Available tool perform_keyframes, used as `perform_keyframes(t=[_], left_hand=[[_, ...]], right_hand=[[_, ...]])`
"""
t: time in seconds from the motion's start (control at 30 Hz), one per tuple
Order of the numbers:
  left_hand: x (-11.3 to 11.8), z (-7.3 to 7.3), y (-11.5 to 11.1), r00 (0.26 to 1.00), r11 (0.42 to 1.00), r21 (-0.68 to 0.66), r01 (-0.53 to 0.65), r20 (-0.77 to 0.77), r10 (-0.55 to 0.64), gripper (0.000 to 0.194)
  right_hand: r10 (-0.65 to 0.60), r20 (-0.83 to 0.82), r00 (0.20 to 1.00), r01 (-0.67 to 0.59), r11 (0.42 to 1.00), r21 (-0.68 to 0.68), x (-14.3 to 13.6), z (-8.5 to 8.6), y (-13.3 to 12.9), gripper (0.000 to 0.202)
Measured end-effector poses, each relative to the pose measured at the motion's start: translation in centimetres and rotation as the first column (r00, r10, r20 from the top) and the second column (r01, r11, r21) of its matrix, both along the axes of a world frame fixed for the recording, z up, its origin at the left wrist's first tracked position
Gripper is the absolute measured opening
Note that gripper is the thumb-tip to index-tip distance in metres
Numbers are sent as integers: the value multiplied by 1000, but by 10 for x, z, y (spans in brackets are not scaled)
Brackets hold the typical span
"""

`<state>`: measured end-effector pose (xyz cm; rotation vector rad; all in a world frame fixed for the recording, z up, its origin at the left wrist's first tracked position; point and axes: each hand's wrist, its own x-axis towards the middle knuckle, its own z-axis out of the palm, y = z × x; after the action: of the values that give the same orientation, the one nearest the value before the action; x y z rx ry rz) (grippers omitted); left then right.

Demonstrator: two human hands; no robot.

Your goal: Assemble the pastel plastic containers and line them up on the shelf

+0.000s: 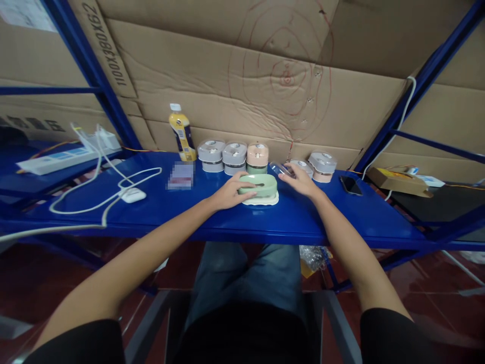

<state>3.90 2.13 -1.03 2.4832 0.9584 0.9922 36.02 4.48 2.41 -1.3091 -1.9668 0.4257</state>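
A green oval container with a cream base (261,189) sits on the blue shelf (212,222) in front of me. My left hand (229,193) grips its left side. My right hand (300,181) rests just right of it, fingers closed on a small clear piece (279,169). Behind stand two grey stacked containers (211,154) (235,157), a peach and green one (257,157), and to the right a white one (303,166) and a grey and peach one (323,166).
A yellow drink bottle (182,132) stands at the back. White cables and a small white case (132,194) lie left, with a power strip (60,159) beyond. A black phone (350,185) lies right. A cardboard wall backs the shelf, and blue uprights flank it.
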Motion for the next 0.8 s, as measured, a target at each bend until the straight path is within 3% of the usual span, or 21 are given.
perform_keyframes(t=[0.2, 0.33, 0.5, 0.6, 0.7, 0.8], left_hand=[[-41, -3, 19, 974, 974, -14, -224, 11, 224, 64], [-52, -5, 23, 964, 964, -34, -265, -34, 264, 62], [-32, 1, 11, 985, 986, 13, -167, 43, 167, 70], [-12, 3, 2, 993, 995, -9, -95, 69, 95, 89], [5, 0, -2, 996, 998, -41, -38, 85, 42, 107], [14, -5, 0, 994, 998, -67, -5, 107, 12, 121]], right_hand=[[-17, 110, 994, 24, 998, -63, 3, 3, -2, 74], [7, 191, 981, 12, 995, -99, 3, -1, 0, 71], [11, 101, 995, -12, 1000, 10, -1, 0, -1, 73], [159, 47, 986, -163, 980, 110, -12, 6, -9, 80], [325, 107, 940, -338, 929, 152, -30, 10, -16, 83], [378, 191, 906, -407, 902, 146, -48, 6, -17, 84]])
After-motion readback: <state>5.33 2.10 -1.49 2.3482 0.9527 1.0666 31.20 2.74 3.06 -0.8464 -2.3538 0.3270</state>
